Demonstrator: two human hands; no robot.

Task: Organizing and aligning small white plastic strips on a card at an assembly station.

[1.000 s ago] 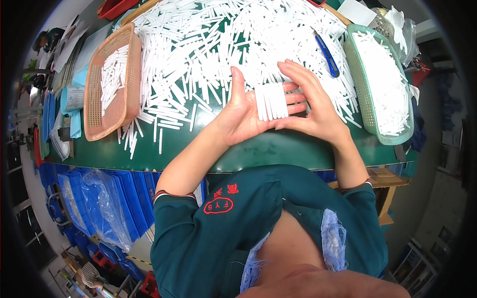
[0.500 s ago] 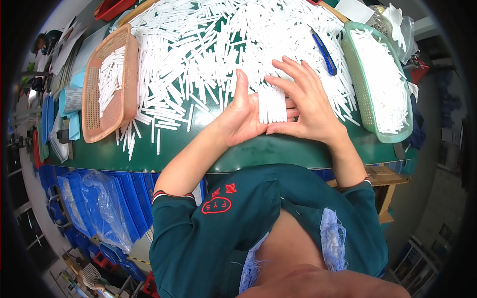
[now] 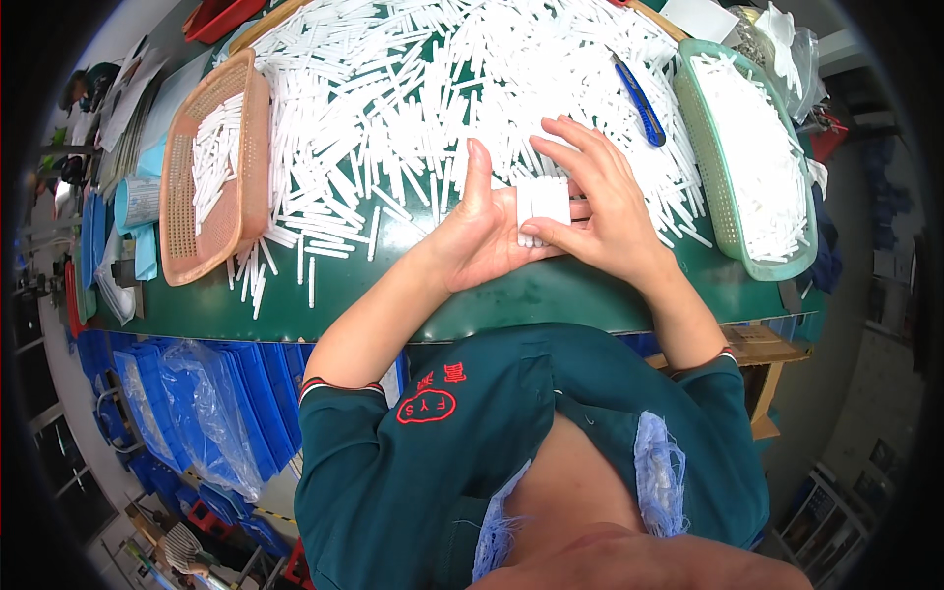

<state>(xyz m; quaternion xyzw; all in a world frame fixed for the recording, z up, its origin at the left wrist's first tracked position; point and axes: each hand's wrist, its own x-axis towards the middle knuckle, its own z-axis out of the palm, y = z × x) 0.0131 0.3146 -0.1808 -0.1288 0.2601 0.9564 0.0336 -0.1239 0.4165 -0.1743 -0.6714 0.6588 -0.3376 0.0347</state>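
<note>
A row of thin white plastic sticks [image 3: 546, 201] lies side by side across the fingers of my left hand [image 3: 474, 234]. That hand is palm up, its thumb standing away from the row, and most of its fingers are hidden beneath the sticks. From the right, my right hand [image 3: 617, 211] reaches over them. Its thumb lies on the near end of the row, while its other fingers are stretched out and raised at the far end. Beyond both hands spreads a big loose heap of the same white sticks [image 3: 393, 108].
A pink basket [image 3: 256, 157] at left and a green basket [image 3: 723, 197] at right hold more sticks. A blue utility knife [image 3: 639, 98] lies on the heap. The green table [image 3: 393, 310] ends just before my body. Blue bins [image 3: 241, 393] stand below left.
My right thumb has moved up from below the row onto the sticks' near ends. The row sits slightly further right. My left hand has hardly moved.
</note>
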